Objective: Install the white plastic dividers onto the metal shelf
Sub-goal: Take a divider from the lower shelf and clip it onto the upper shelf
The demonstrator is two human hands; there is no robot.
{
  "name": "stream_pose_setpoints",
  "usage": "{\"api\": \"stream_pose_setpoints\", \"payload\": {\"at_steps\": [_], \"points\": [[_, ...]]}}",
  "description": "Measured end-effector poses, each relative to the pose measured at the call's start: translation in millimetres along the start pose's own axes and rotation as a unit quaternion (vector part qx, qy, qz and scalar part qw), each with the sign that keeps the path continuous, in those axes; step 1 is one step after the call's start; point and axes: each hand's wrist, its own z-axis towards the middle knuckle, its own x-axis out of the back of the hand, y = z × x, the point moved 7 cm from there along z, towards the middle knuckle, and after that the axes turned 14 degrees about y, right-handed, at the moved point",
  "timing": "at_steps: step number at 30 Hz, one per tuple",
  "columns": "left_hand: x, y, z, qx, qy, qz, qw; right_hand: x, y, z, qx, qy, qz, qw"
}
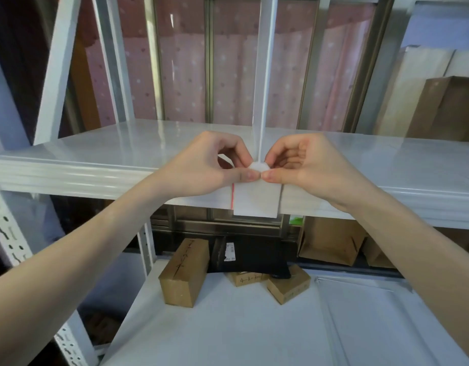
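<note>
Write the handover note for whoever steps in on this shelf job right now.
Left hand: thumb and fingers pinched on the front clip of the white divider, at its left side.
Right hand: pinched on the same clip, at its right side.
The divider stands upright on the upper metal shelf, running front to back; its clip hangs over the shelf's front lip, beside a red mark.
Done: this divider is placed and lined up.
Left: confirm the clip is fully seated; no other dividers are in view. The cardboard boxes on the lower shelf are not part of the job.
</note>
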Motion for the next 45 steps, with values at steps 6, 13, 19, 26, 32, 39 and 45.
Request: {"api": "stream_pose_setpoints", "payload": {"at_steps": [6,13,19,26,32,39,45], "points": [[8,-4,-1,0.003,-0.021,-0.015,1.0,-11,-3,4,0.003,-0.005,0.006,1.0],[8,-8,-1,-0.008,-0.013,-0.014,1.0,-10,-4,2,-0.001,0.004,-0.004,1.0],[9,-7,-3,-0.007,0.0,-0.018,1.0,-11,-5,-2,-0.001,0.017,-0.017,1.0],[15,-4,-13,-0.008,0.018,0.004,1.0,0,-9,-10,-0.022,0.019,-0.012,1.0],[26,-2,-27,0.003,0.069,-0.048,0.996,15,-12,-34,-0.021,0.007,-0.016,1.0],[16,46,-44,-0.055,0.057,-0.032,0.996,40,-27,-70,0.014,-0.024,-0.022,0.999],[-42,98,-52,-0.037,-0.009,-0.051,0.998,113,-20,-102,0.025,-0.011,-0.027,0.999]]}}
